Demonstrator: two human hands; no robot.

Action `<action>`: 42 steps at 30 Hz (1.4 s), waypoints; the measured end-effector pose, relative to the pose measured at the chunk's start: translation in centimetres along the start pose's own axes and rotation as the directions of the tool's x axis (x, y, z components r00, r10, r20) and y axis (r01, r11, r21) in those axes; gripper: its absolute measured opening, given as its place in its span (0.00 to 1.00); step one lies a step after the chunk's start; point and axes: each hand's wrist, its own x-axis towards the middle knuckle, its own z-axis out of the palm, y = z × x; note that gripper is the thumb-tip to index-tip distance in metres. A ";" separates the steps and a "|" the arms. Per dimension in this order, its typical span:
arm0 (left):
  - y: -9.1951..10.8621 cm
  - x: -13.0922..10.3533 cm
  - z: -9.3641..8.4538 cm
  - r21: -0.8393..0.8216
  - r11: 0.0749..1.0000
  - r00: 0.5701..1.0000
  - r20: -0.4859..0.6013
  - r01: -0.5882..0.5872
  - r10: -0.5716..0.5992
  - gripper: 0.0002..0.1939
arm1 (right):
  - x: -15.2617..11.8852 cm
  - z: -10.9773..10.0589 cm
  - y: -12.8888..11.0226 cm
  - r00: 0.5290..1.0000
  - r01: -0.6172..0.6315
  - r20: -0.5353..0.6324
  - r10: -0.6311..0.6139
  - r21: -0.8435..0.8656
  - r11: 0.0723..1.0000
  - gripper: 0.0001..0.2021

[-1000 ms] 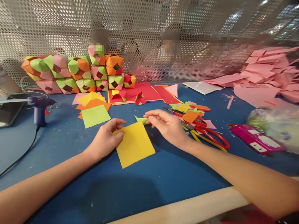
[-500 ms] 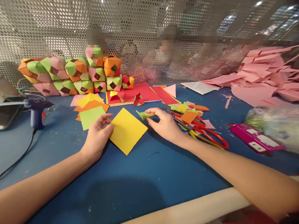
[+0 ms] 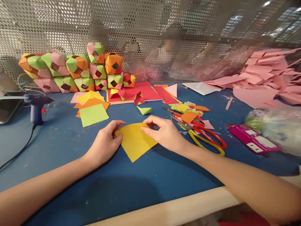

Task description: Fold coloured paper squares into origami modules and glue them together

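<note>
A square sheet of yellow paper (image 3: 135, 142) is held between my two hands, a corner pointing toward me and its upper part bending. My left hand (image 3: 108, 138) pinches its left side with thumb and fingers. On the upper right edge, my right hand (image 3: 164, 133) grips it the same way. Just beyond the sheet lies a small folded green paper piece (image 3: 144, 110), touched by neither hand. A green square sheet (image 3: 94, 115) tops a fanned stack of orange, yellow and pink paper, beyond my left hand.
Folded paper balls (image 3: 77, 67) are stacked along a perforated metal screen (image 3: 141, 18). Scissors (image 3: 207, 138) lie among paper scraps at right, near a magenta device (image 3: 254, 139) and a pink paper pile (image 3: 265, 72). A glue gun (image 3: 37, 108) stands left. People are visible behind the screen.
My right hand has let go of the green folded piece, which now lies on the table, and has taken hold of the yellow paper. The sheet has shifted slightly right and toward me.
</note>
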 end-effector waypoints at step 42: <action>-1.0 0.5 -1.5 0.228 0.973 0.995 0.103 -0.035 0.012 0.12 | -1.5 -1.1 0.3 0.653 0.743 0.560 -0.510 -0.344 0.574 0.11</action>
